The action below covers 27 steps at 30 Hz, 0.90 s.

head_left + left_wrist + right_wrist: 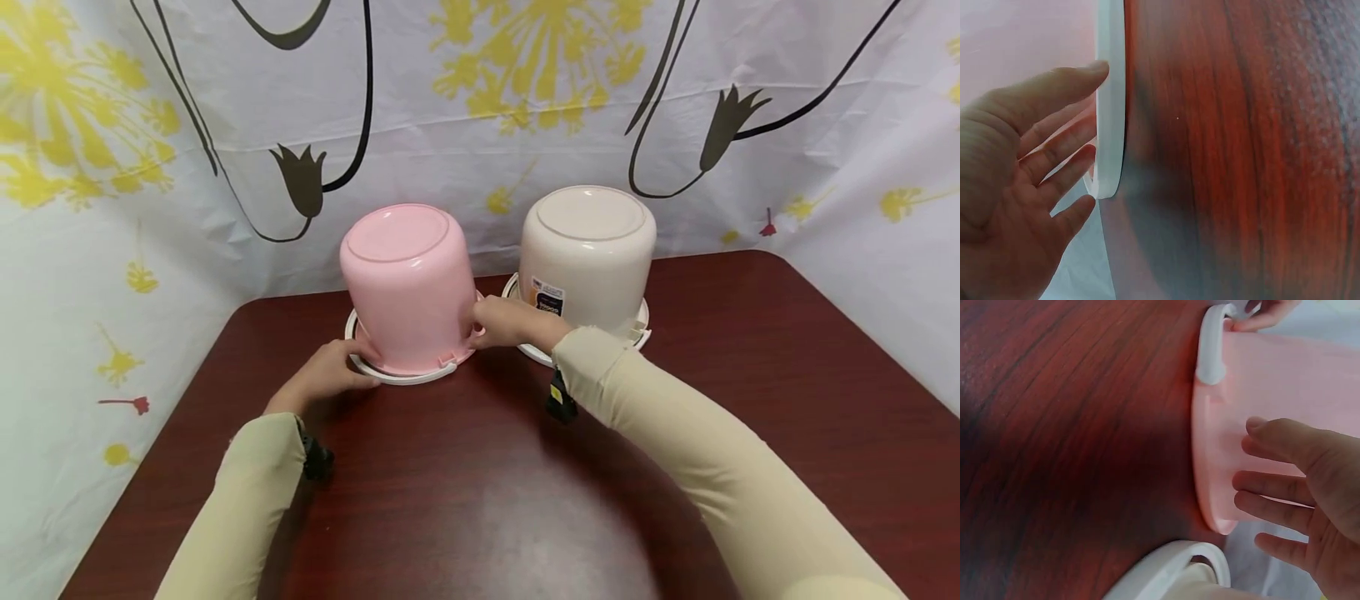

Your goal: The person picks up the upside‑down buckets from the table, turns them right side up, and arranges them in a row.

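A pink bucket (405,292) stands upside down on the table, its base up and its white handle (405,379) lying around the rim. At its left side is my left hand (333,371), the thumb at the white handle and the fingers extended beside it in the left wrist view. My right hand (506,321) is at the bucket's right side, between the two buckets. In the right wrist view its fingers (1272,506) are stretched towards the pink wall, just above the rim. A cream bucket (592,258) with a label (547,296), also upside down, stands right of the pink one.
Both buckets are near the back edge of the dark red wooden table (465,492). A white curtain (450,150) with yellow flowers and dark stems hangs close behind them and along the sides. Beige sleeves (675,433) cover my forearms.
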Tool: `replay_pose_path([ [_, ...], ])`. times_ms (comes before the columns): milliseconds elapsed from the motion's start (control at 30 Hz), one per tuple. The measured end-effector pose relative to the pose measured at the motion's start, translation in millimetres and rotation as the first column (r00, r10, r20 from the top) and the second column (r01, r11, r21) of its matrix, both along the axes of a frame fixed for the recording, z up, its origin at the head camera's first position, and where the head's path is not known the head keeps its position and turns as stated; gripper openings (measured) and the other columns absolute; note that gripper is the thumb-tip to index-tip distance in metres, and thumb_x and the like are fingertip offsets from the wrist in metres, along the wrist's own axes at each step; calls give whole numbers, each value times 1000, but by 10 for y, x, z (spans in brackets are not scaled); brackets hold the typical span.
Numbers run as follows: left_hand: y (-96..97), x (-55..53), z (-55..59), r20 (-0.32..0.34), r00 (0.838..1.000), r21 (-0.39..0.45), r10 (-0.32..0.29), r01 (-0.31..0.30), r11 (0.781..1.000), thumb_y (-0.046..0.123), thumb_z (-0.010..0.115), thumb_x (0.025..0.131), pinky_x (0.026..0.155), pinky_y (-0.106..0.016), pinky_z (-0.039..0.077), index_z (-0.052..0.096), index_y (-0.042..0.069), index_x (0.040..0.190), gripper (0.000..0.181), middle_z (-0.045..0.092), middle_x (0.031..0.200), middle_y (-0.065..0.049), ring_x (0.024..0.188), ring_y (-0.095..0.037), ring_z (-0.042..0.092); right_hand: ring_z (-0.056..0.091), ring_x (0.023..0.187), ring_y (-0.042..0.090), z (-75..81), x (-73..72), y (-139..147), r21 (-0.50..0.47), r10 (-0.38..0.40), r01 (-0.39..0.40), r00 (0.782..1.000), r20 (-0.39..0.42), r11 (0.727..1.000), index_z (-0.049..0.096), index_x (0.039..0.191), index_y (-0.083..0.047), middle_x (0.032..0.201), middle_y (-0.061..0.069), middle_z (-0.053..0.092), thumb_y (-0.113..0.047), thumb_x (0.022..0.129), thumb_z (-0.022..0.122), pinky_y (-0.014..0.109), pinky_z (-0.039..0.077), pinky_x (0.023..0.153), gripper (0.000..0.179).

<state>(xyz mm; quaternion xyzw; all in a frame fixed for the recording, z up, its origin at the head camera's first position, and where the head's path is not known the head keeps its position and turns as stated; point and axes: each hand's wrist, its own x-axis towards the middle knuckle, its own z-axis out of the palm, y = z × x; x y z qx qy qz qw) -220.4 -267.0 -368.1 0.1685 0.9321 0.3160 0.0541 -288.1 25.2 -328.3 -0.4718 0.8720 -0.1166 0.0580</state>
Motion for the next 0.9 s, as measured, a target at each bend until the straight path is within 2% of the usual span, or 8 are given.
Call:
replay_pose_path([
  [167,47,-18,-18,-35,997,-49,-64,62,997,4,73,74,78,-39,43,69,1,96,23,63,97,-11,88,-26,54,52,67,14,-144,-45,-26,57,-11,13,1000,-23,998,71,79,-12,73,-1,61,-12,76,67,30,45,63,5],
  [300,72,-37,-23,-54,995,-84,-87,83,993,0,72,75,81,-44,43,70,0,93,19,63,95,-12,92,-28,55,49,64,14,-227,-52,-29,87,-34,38,998,-50,995,69,72,-14,69,-4,58,-9,71,67,31,44,59,5],
  [433,84,-51,-16,-54,996,-95,-76,70,993,-1,72,75,83,-45,44,71,2,91,16,65,93,-10,93,-29,57,51,63,13,-294,-57,-16,36,-22,26,995,-102,999,69,71,-12,68,-4,60,-4,69,66,28,44,59,9],
  [600,86,-71,-31,-61,996,-87,-72,67,994,-3,72,73,82,-44,44,70,2,88,15,66,89,-9,90,-29,57,55,67,14,-372,-52,0,-26,-29,25,987,-160,999,69,73,-13,73,-1,60,-6,73,66,26,45,60,8],
  [900,70,-44,-55,-109,989,-80,-99,90,993,-3,72,74,80,-45,44,67,1,85,12,64,88,-9,88,-30,56,57,79,18,-447,-29,8,-38,-10,2,977,-212,999,70,80,-11,83,2,59,-10,76,70,27,45,70,4],
])
